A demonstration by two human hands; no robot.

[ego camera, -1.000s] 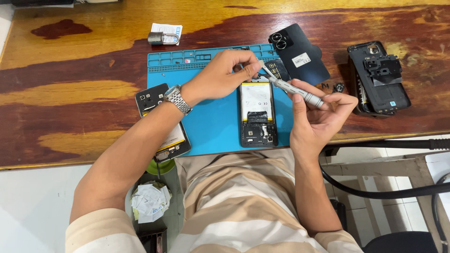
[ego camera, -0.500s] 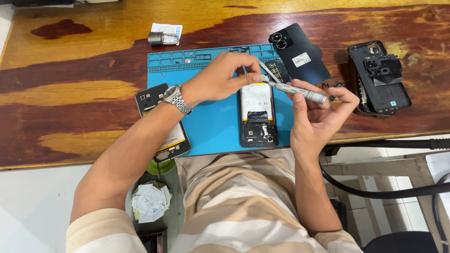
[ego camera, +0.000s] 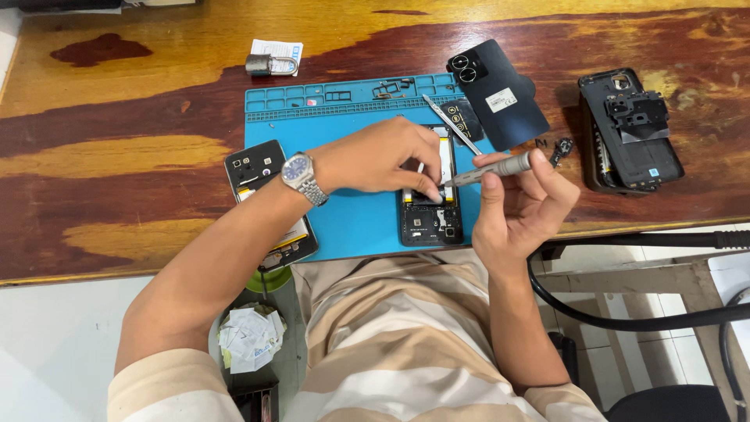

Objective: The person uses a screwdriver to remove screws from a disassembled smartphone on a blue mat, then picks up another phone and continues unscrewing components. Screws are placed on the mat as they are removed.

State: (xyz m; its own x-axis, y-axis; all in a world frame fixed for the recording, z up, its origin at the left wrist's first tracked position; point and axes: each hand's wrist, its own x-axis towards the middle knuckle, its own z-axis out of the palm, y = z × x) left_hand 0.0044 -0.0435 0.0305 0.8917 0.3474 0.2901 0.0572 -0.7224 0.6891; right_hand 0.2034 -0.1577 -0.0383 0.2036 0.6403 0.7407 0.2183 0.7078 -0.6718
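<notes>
On the blue repair mat, I see one opened phone, its dark circuit boards exposed. My left hand presses fingertips on it; my right hand closes around one silver screwdriver. Three more phone bodies lie on the surface.

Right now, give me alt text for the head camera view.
Left hand steadies an opened phone on a blue repair mat; right hand holds a screwdriver to it. Wooden table.
</notes>
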